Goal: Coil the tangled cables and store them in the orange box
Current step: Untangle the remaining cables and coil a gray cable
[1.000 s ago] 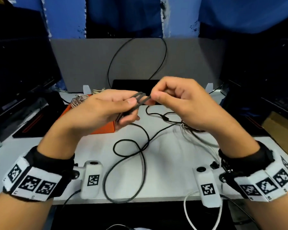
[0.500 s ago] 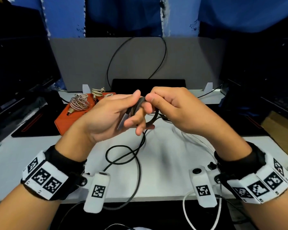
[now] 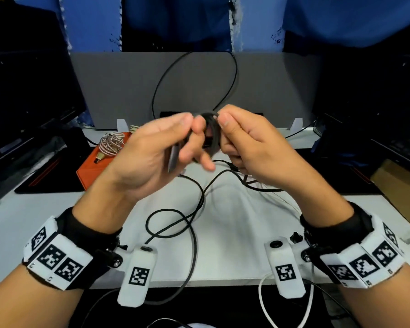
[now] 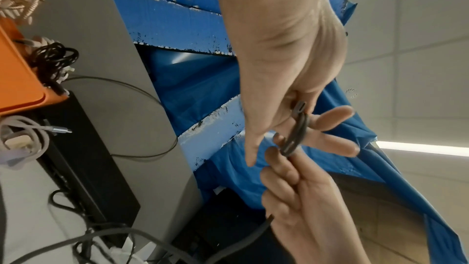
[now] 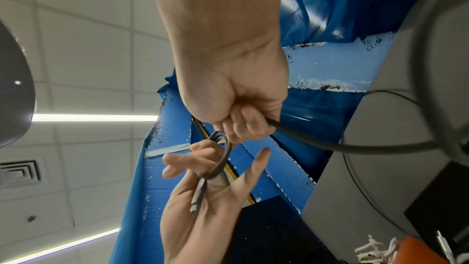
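A black cable (image 3: 210, 129) is wound in a small loop round the fingers of my left hand (image 3: 192, 138), raised above the table's middle. Its plug (image 5: 198, 198) lies along the left palm. My right hand (image 3: 227, 133) pinches the top of the loop, fingers curled, and the cable runs out of its fist (image 5: 279, 127). The slack (image 3: 192, 221) hangs down and lies in loose loops on the white table. The orange box (image 3: 90, 166) sits at the back left and holds a braided coil (image 3: 111, 143).
Thin white cables (image 3: 287, 202) lie tangled under my right hand. A grey panel (image 3: 194, 86) with a thin black wire stands behind, with a black slab at its foot. Dark mats flank the table, and a white cord (image 3: 260, 304) hangs off the front edge.
Both hands have risen from their lower position. My right hand has brought the cable up over the left fingers, and the left fingers have spread inside the loop.
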A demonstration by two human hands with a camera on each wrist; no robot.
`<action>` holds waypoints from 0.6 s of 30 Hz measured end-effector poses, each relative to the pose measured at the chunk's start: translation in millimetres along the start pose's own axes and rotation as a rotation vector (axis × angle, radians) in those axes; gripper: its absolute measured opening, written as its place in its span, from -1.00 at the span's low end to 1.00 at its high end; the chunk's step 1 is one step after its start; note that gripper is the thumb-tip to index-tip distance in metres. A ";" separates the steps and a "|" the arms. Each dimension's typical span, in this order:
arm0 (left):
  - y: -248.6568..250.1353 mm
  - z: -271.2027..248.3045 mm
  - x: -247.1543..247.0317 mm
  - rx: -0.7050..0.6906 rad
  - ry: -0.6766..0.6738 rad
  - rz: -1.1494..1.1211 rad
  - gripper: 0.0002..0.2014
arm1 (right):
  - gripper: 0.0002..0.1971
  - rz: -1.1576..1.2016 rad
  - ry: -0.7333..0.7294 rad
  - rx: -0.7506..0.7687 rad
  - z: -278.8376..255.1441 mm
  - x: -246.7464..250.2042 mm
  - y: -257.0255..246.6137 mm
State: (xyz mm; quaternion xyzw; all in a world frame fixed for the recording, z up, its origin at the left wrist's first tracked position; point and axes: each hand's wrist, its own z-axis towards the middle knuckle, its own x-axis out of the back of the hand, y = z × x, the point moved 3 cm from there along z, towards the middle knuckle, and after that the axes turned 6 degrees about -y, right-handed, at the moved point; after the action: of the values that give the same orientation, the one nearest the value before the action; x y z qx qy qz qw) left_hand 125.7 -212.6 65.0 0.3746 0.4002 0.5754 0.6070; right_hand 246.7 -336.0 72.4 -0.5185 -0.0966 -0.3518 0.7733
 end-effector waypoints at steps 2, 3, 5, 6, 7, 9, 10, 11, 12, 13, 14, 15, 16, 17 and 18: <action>4.4 2.6 11.0 -0.073 0.106 -0.102 -0.74 | -0.75 0.015 0.010 -0.090 4.4 -4.0 12.6; 5.6 3.3 17.1 -0.108 0.156 -0.149 -0.73 | -0.76 0.000 -0.028 -0.146 4.9 -7.5 18.6; 3.6 4.8 28.1 -0.152 0.252 -0.156 -0.71 | -0.75 -0.063 -0.175 -0.242 2.0 -18.6 28.5; -0.5 6.4 31.5 -0.159 0.287 -0.114 -0.69 | -0.74 -0.114 -0.265 -0.271 -0.3 -25.7 30.9; -4.9 8.2 32.5 -0.155 0.314 -0.047 -0.67 | -0.74 -0.165 -0.344 -0.285 -2.7 -32.4 31.0; -14.3 11.3 30.7 -0.119 0.348 0.207 -0.65 | -0.76 -0.249 -0.454 -0.283 -5.8 -42.1 27.0; -19.3 12.1 29.4 -0.092 0.339 0.419 -0.64 | -0.75 -0.296 -0.489 -0.275 -6.9 -43.1 24.3; -23.5 12.2 28.9 -0.056 0.302 0.643 -0.62 | -0.74 -0.350 -0.513 -0.262 -7.1 -41.4 21.7; -27.3 12.3 29.0 -0.018 0.247 0.813 -0.61 | -0.72 -0.395 -0.524 -0.243 -7.3 -37.7 20.0; -28.8 12.0 29.5 0.019 0.187 0.909 -0.62 | -0.71 -0.414 -0.524 -0.219 -7.2 -32.4 18.1; -28.1 10.7 29.8 0.058 0.119 0.936 -0.63 | -0.72 -0.403 -0.506 -0.192 -6.9 -26.8 16.3; -26.8 9.2 30.1 0.095 0.044 0.915 -0.65 | -0.76 -0.368 -0.464 -0.161 -6.1 -20.2 14.6; -25.0 7.5 29.6 0.129 -0.041 0.857 -0.67 | -0.81 -0.314 -0.401 -0.131 -4.9 -12.9 13.1; -22.3 5.1 27.7 0.155 -0.126 0.782 -0.68 | -0.84 -0.254 -0.326 -0.111 -4.1 -5.4 11.5; -20.3 2.5 26.3 0.180 -0.189 0.714 -0.66 | -0.84 -0.209 -0.247 -0.097 -2.9 1.6 10.1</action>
State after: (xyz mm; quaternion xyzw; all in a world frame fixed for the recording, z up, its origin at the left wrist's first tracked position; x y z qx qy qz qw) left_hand 136.6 -187.5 46.0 0.5936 0.2357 0.6763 0.3670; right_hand 253.8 -337.0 64.5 -0.5819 -0.2272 -0.3679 0.6888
